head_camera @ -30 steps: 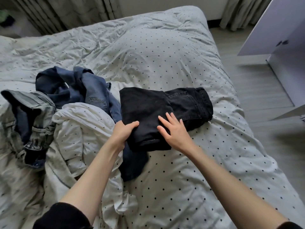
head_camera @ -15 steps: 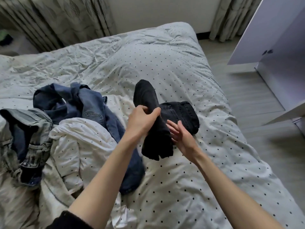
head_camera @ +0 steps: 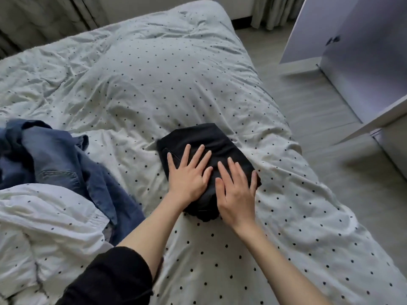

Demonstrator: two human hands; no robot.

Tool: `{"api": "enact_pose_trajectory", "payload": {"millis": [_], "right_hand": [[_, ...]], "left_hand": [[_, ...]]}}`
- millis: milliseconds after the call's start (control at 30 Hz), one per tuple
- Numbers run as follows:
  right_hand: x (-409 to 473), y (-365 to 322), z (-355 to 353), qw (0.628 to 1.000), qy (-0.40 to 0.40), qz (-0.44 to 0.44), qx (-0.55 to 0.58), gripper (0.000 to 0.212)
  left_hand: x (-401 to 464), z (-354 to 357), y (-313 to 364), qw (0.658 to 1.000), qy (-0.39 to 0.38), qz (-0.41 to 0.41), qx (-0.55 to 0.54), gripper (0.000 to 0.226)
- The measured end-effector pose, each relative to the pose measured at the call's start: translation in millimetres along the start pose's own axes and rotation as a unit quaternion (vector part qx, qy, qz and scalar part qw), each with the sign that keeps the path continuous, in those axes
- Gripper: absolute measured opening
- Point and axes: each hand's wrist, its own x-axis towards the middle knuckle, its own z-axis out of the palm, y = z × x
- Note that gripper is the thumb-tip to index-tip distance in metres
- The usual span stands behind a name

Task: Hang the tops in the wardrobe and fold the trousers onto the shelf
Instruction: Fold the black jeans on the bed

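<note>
The black trousers (head_camera: 211, 139) lie folded into a compact bundle on the dotted duvet (head_camera: 154, 73), near the bed's right side. My left hand (head_camera: 189, 175) presses flat on the bundle's left half, fingers spread and straight. My right hand (head_camera: 236, 190) presses flat on its right half beside the left hand. A crumpled blue denim garment (head_camera: 55, 159) lies at the left, partly under a fold of duvet.
A white wardrobe (head_camera: 363, 69) with an open door (head_camera: 308, 29) stands at the right across a strip of grey floor (head_camera: 312, 102). Curtains (head_camera: 44, 16) hang behind the bed. A bunched duvet fold (head_camera: 44, 221) lies at the near left.
My left hand folded the trousers' left half over onto the right half. Both hands now lie flat on the smaller bundle. The view has shifted right, and the grey-green garment has left the frame.
</note>
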Motion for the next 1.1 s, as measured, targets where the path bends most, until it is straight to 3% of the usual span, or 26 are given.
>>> {"api": "enact_pose_trajectory", "payload": {"millis": [100,200,400,700,833,967,1033,1100], "right_hand": [[7,33,35,0.991,-0.118,0.036,-0.05,0.049],[10,60,60,0.979,-0.191,0.005,-0.075,0.055],[35,90,84,0.966,-0.233,0.002,-0.117,0.056],[51,93,60,0.941,-0.332,0.024,-0.065,0.056],[60,97,53,0.935,-0.353,0.034,-0.024,0.054],[67,97,48,0.935,-0.346,0.054,0.045,0.059],[69,88,45,0.931,-0.349,0.079,0.071,0.054],[76,74,33,0.92,-0.34,0.142,0.134,0.049]], "left_hand": [[18,22,-28,1.0,0.026,-0.005,0.0,0.054],[27,39,-42,0.999,0.043,0.007,0.001,0.055],[55,67,-30,0.999,0.044,-0.023,0.01,0.056],[47,50,-19,1.0,-0.005,-0.015,0.008,0.054],[29,37,-49,0.993,-0.033,0.109,0.002,0.054],[27,19,-111,0.956,-0.067,0.27,0.095,0.08],[35,17,-114,0.941,-0.059,0.288,0.17,0.093],[46,15,-96,0.95,-0.016,0.262,0.167,0.093]]}}
